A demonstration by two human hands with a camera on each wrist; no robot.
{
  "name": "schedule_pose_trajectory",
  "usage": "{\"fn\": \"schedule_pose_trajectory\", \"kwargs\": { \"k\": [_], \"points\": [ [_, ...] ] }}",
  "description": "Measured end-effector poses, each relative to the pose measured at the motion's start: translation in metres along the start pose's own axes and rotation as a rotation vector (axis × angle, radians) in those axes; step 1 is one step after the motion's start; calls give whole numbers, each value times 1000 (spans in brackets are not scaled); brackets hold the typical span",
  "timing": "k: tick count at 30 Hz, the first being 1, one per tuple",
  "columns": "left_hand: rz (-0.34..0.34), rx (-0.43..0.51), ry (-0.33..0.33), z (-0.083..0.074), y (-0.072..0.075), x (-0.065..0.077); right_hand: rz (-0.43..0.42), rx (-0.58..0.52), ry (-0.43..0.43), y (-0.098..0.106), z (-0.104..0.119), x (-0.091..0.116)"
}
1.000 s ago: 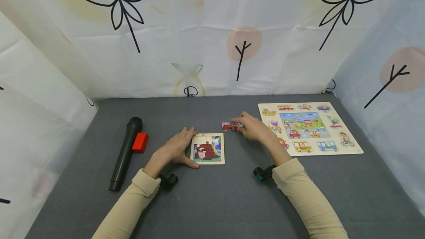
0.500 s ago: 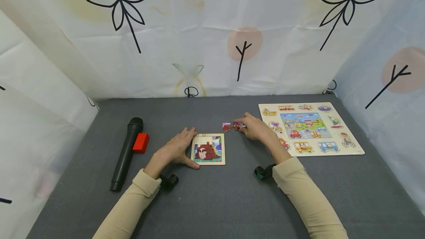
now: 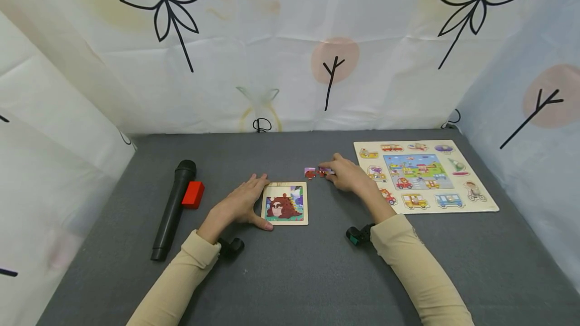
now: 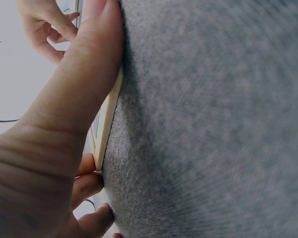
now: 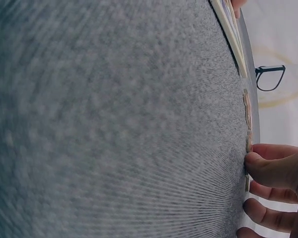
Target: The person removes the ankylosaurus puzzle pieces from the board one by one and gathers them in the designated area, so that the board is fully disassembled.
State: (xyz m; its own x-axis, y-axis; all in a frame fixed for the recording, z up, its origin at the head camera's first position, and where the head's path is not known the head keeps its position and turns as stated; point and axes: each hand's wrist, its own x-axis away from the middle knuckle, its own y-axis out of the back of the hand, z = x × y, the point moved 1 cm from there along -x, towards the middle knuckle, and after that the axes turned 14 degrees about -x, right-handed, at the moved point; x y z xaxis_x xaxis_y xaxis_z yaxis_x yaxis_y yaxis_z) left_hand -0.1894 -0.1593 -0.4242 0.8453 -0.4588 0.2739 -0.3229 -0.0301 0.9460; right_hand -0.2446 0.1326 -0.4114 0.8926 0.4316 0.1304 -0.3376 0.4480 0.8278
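Observation:
A small wooden jigsaw puzzle (image 3: 287, 223) in a pale frame lies on the grey table, showing a brown-red spiky dinosaur. My left hand (image 3: 240, 200) holds it from the left, thumb at the near corner and fingers at the far corner. In the left wrist view the thumb runs along the frame's edge (image 4: 107, 124). Beyond the frame lies one small purple-and-red puzzle piece (image 3: 310, 173). Just right of it, my right hand (image 3: 346, 174) pinches a second puzzle piece (image 3: 322, 172), partly hidden by the fingers. The right wrist view shows thumb and forefinger low at the table.
A larger wooden vehicle puzzle board (image 3: 471, 206) lies right of the right hand. On the left are a black microphone (image 3: 173, 210) and a red block (image 3: 193, 194) beside it. A patterned cloth wall (image 3: 281, 64) stands behind the table.
The two small pieces were side by side a second ago. The right hand has drawn one slightly rightward, leaving a gap between them. The left hand and the framed puzzle stay put.

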Motion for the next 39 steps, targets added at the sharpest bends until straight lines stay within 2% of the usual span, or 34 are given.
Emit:
{"fn": "schedule_pose_trajectory", "kwargs": {
  "k": [10, 21, 28, 39],
  "points": [
    [-4, 1, 4, -1, 0, 0, -2, -8, -9, 0, 0, 1],
    [-2, 2, -3, -1, 2, 1, -27, -31, 20, 3, 3, 5],
    [0, -6, -2, -2, 3, 1, -37, -59, 50, 3, 14, 7],
    [7, -10, -3, -2, 3, 1, -8, -86, 115, -5, 40, 10]
  ]
}}
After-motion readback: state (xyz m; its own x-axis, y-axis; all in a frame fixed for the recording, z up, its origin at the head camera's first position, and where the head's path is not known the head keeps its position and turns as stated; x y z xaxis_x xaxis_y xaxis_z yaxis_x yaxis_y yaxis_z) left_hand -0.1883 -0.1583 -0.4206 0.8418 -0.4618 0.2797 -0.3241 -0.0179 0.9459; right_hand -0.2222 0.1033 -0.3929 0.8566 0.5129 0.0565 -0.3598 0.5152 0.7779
